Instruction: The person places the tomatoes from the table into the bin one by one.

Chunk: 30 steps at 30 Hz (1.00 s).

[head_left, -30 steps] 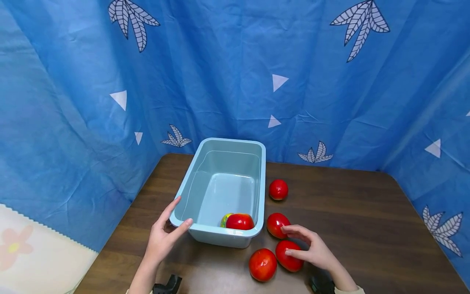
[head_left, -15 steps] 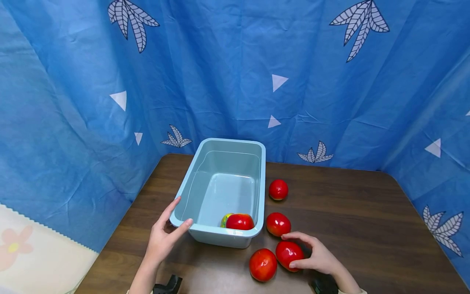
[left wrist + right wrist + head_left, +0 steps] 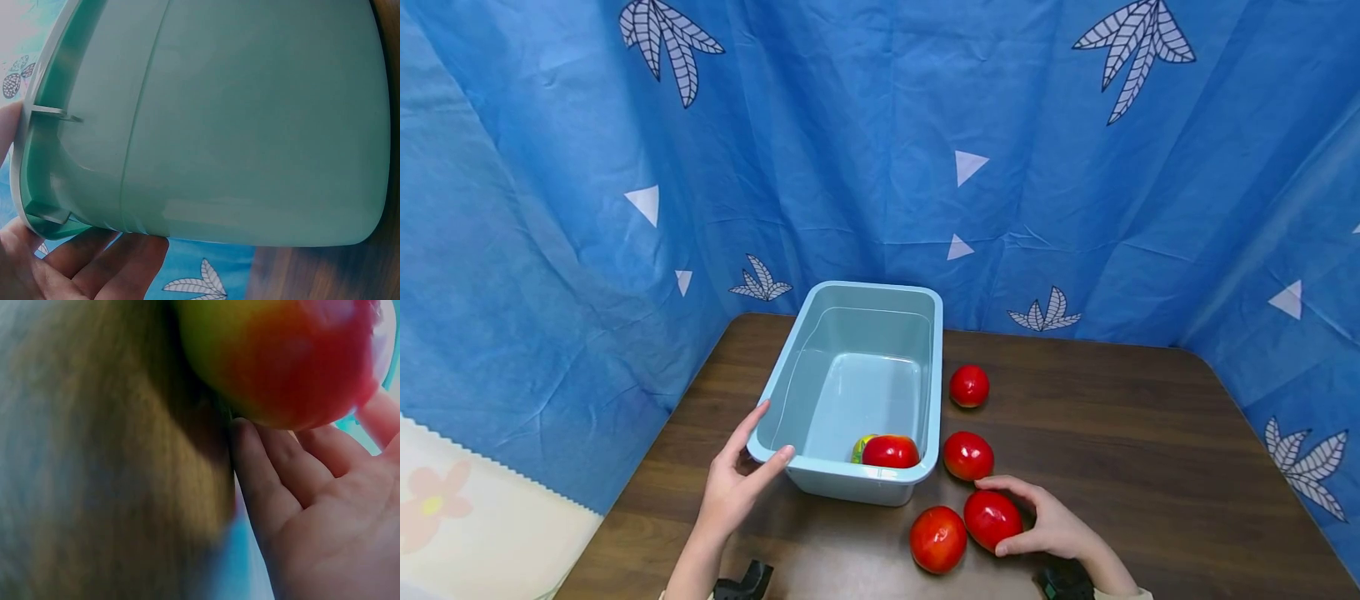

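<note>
My left hand holds the near left corner of a light blue plastic bin, thumb on the front rim and fingers along the left side. In the left wrist view the fingers lie against the bin's outer wall. My right hand grips a glossy red apple on the table, with thumb and fingers spread round its right side. The right wrist view shows this apple as red blending to yellow-green, with fingers against it. An orange-red round fruit sits just to its left.
Two more red fruits, a nearer one and a farther one, lie right of the bin. Inside the bin are a red fruit and a partly hidden yellow-green one. Blue curtain hangs behind the brown wooden table.
My right hand has drawn slightly toward me, its fingers leaving the nearer red fruit beside the bin and closing round the apple. The left hand and bin have stayed put.
</note>
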{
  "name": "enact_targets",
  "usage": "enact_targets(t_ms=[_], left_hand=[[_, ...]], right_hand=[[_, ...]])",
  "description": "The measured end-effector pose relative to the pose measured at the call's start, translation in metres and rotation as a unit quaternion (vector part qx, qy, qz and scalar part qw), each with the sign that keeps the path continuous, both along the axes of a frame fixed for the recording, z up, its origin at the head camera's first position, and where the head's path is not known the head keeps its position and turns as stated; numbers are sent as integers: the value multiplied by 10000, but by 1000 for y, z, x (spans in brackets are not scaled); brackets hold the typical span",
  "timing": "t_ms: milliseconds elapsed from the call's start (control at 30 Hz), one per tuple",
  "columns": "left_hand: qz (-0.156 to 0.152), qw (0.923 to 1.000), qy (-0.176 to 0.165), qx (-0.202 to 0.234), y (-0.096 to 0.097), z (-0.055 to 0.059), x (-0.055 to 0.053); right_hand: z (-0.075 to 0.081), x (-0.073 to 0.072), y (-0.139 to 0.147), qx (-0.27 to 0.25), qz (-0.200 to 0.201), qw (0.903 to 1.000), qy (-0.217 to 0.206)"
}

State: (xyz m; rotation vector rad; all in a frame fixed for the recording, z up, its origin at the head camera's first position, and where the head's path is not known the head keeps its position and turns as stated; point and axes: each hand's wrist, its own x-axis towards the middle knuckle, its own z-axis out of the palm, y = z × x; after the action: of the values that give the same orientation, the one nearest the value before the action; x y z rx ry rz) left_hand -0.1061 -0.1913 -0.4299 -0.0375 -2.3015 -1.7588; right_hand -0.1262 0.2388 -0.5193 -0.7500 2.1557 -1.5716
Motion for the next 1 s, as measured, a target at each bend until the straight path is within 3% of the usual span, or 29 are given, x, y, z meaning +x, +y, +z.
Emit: enact_targets(t_ms=[233,433,700,1000], left_hand=[[22,10000,-46,-21,-1,1,1],[60,9998,-154,-119,0,2,0],[42,9999,-113,-98,0,2,0],[46,9999,-76,-78,1,1,-1]], right_hand=[[1,-3,1,-28,73,9995,-293],[7,-5,5,-100,-16,9996,-267],[24,-7,2,55,-298,9995,71],[48,-23,-6,-237,-376,9965,713]])
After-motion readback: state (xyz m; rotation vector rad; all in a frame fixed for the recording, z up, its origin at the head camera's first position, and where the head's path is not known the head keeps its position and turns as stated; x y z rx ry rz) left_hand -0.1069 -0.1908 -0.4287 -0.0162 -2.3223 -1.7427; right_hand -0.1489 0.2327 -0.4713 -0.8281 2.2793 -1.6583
